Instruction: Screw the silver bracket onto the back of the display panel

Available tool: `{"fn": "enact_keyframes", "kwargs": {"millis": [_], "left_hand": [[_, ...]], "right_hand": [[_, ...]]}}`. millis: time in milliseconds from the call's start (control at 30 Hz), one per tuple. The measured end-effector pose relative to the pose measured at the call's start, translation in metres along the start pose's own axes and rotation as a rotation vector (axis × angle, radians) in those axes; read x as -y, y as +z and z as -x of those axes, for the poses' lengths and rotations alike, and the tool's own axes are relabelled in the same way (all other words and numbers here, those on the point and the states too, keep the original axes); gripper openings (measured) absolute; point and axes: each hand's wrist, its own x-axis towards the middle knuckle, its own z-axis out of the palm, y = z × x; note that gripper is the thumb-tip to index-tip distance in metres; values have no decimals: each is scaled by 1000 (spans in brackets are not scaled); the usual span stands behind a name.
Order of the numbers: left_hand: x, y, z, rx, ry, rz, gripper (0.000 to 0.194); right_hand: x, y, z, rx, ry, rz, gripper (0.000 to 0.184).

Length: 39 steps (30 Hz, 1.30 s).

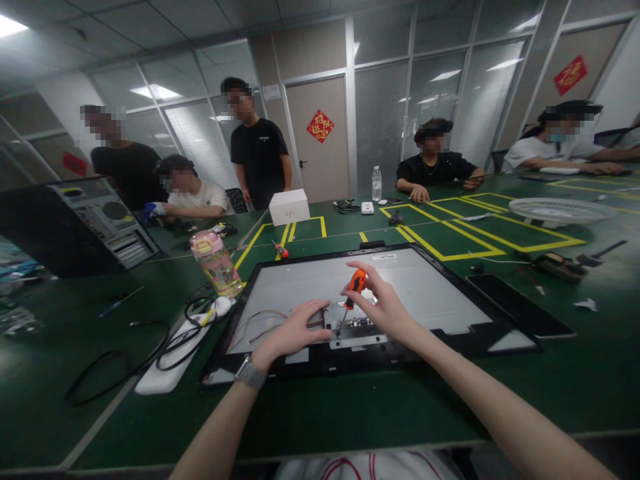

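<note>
A monitor panel [425, 293] lies face down in its black frame on the green table in front of me. My right hand [385, 308] is closed on an orange-handled screwdriver [354, 285], held upright with its tip on the small metal circuit plate [356, 333] near the panel's front edge. My left hand [293, 330] rests on the panel just left of that plate, fingers curled down beside thin brown wires [265, 319]. A watch [251, 373] sits on my left wrist.
A pink-lidded water bottle [216, 263], black cables [165, 343] and a white strip lie to the left. A computer case [80, 223] lies at far left, a white box [289, 207] and a fan grille [560, 211] farther back. Several people sit or stand around the table.
</note>
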Motion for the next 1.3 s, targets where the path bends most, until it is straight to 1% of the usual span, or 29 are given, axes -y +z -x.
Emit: {"fn": "enact_keyframes", "kwargs": {"millis": [167, 300, 367, 467, 533, 600, 667, 733, 800, 867, 967, 1033, 1133, 1233, 1300], "left_hand": [[2, 1, 0, -8, 1, -12, 68], [1, 0, 0, 1, -3, -10, 68], [1, 0, 0, 2, -4, -10, 69], [0, 0, 0, 1, 1, -12, 67], [0, 0, 0, -2, 6, -13, 67], [1, 0, 0, -6, 9, -13, 68], [1, 0, 0, -8, 8, -13, 68], [2, 0, 0, -7, 2, -13, 68], [2, 0, 0, -3, -5, -11, 68], [1, 0, 0, 2, -10, -9, 68], [1, -1, 0, 4, -10, -6, 68], [1, -1, 0, 1, -2, -7, 68], [1, 0, 0, 0, 1, -14, 69], [1, 0, -1, 3, -4, -15, 69], [1, 0, -1, 4, -5, -11, 69]], "right_hand": [[0, -5, -3, -13, -71, 65, 43], [-3, -6, -2, -6, -71, 14, 46], [-1, -6, -2, -3, -75, -24, 42], [5, -7, -3, 59, -51, -104, 36], [10, -8, -3, 119, -12, -186, 36], [12, -9, -3, 146, 28, -270, 34], [12, -10, -3, 112, 55, -321, 28], [9, -11, -4, 48, 66, -335, 19], [6, -12, -5, 7, 80, -340, 16], [3, -13, -6, 16, 110, -366, 19], [3, -13, -6, 62, 135, -448, 26], [3, -12, -6, 79, 136, -520, 27], [2, -11, -7, 47, 152, -563, 23], [0, -12, -8, -17, 153, -521, 18], [-2, -14, -9, -26, 144, -498, 16]]}}
